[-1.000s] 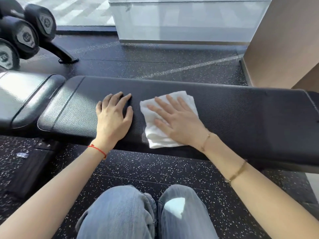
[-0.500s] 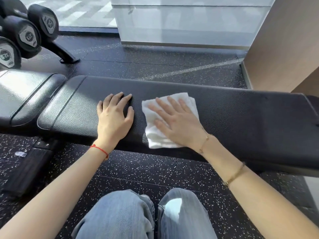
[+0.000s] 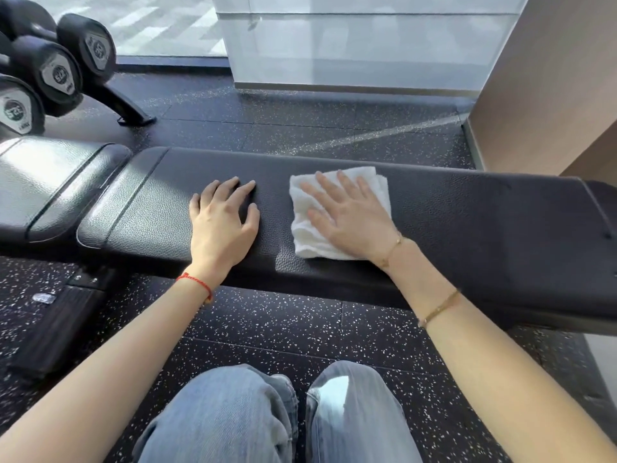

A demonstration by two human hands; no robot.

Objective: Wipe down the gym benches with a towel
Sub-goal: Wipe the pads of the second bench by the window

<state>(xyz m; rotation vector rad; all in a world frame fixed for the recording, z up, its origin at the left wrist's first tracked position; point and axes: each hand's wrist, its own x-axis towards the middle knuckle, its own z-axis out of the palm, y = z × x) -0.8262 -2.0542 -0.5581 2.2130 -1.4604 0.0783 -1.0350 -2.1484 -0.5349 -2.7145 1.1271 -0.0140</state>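
A black speckled rubber floor (image 3: 283,332) fills most of the view, running back to a frosted glass wall (image 3: 367,45) and a tan wall panel (image 3: 551,78) on the right. Across the middle lies a long black padded gym bench (image 3: 467,222); its leather tabletop stretches from left to right in front of you. A second, shinier bench pad (image 3: 43,182) sits just beside its left end. Behind that, at the upper left, black dumbbells (image 3: 60,73) rest on a rack.

Your knees in light blue jeans (image 3: 233,419) show at the bottom edge.

A folded white towel (image 3: 307,235) lies flat on the tabletop, near the middle of the bench. Your right hand (image 3: 354,218) presses down on it, fingers straight and spread apart, palm covering much of the cloth. Your left hand (image 3: 222,222) rests on the bare leather just left of the towel, apart from it; its grip is relaxed, fingers spread and holding nothing.

A red string bracelet (image 3: 197,284) circles your left wrist. Two thin gold bracelets (image 3: 440,307) sit on your right wrist and forearm.
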